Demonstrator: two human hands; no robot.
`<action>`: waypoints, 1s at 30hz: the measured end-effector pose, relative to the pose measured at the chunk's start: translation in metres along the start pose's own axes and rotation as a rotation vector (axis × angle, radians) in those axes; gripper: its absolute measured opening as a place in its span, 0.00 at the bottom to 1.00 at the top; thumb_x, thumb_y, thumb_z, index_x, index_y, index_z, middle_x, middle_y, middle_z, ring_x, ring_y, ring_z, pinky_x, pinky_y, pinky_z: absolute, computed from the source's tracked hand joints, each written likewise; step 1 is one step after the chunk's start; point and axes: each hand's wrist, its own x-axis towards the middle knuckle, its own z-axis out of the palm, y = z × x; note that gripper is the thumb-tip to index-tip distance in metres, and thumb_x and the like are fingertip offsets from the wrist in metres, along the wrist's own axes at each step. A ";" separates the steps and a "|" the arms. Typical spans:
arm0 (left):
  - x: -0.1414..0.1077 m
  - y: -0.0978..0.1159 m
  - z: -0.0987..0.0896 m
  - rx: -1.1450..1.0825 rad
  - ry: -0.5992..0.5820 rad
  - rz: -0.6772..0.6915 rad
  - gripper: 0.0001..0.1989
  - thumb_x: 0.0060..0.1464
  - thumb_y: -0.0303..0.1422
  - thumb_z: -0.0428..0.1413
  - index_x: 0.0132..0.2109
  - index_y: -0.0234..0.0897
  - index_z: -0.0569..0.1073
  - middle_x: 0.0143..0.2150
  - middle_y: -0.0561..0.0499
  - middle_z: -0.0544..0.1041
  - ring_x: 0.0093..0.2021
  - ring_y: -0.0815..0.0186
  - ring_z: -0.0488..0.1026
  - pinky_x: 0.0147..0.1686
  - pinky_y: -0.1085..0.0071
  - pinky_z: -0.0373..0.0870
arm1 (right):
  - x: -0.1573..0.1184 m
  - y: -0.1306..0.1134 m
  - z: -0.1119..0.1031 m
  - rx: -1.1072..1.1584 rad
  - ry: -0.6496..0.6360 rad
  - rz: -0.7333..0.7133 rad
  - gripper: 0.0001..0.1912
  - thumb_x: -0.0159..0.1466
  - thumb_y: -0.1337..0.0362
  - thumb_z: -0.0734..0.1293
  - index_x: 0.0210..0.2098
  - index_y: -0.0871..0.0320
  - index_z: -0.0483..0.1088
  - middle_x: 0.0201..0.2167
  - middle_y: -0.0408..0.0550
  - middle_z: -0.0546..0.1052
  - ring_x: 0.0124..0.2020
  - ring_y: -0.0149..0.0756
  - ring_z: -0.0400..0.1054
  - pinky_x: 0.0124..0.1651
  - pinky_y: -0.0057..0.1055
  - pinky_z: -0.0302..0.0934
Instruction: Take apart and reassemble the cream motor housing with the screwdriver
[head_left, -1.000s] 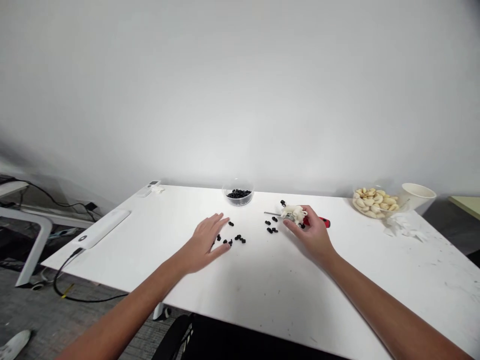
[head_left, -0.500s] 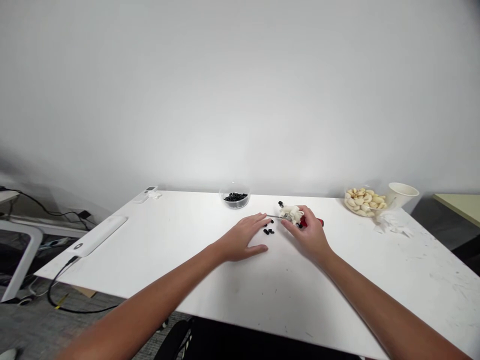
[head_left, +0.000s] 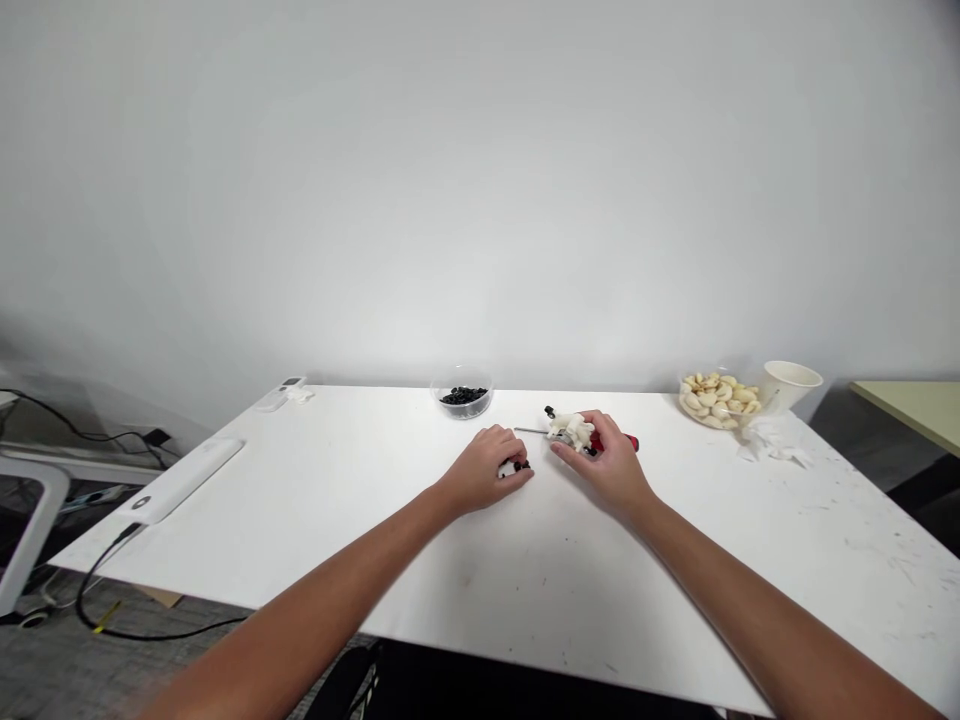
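Observation:
My left hand rests on the table with its fingers curled round several small black pieces that show between thumb and fingertips. To its right, my right hand is closed on a white object of irregular shape, with a small black piece at its upper left. Beside that object lies a screwdriver; its thin metal shaft points left and its red handle shows past my right fingers. How the screwdriver and the white object meet is hidden.
A clear bowl of black pieces stands near the wall. At the right are a bowl of pale pieces, a paper cup and crumpled tissue. A white device with a cable lies at the left edge.
My left fingers, spread before, have curled in around the small black pieces on the table. My right hand keeps its hold on the white object. The whole view has shifted slightly.

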 end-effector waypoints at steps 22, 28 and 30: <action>-0.031 0.005 -0.014 0.052 0.014 -0.256 0.19 0.61 0.51 0.64 0.46 0.42 0.72 0.48 0.47 0.74 0.49 0.52 0.68 0.51 0.54 0.67 | 0.001 0.000 -0.003 -0.017 -0.031 -0.014 0.22 0.60 0.46 0.78 0.46 0.50 0.74 0.45 0.50 0.77 0.46 0.50 0.72 0.50 0.45 0.68; -0.030 -0.002 -0.013 0.084 0.048 -0.290 0.08 0.69 0.40 0.54 0.44 0.41 0.69 0.44 0.48 0.75 0.46 0.55 0.70 0.45 0.59 0.68 | 0.001 0.000 -0.003 -0.026 -0.027 -0.019 0.21 0.60 0.47 0.78 0.46 0.50 0.74 0.45 0.49 0.76 0.46 0.49 0.72 0.50 0.45 0.67; -0.030 -0.002 -0.013 0.102 0.050 -0.292 0.07 0.69 0.39 0.53 0.44 0.41 0.69 0.41 0.49 0.75 0.43 0.57 0.70 0.41 0.61 0.66 | 0.001 0.000 -0.002 -0.024 -0.031 -0.022 0.22 0.61 0.46 0.78 0.46 0.50 0.74 0.45 0.50 0.77 0.46 0.49 0.72 0.50 0.45 0.68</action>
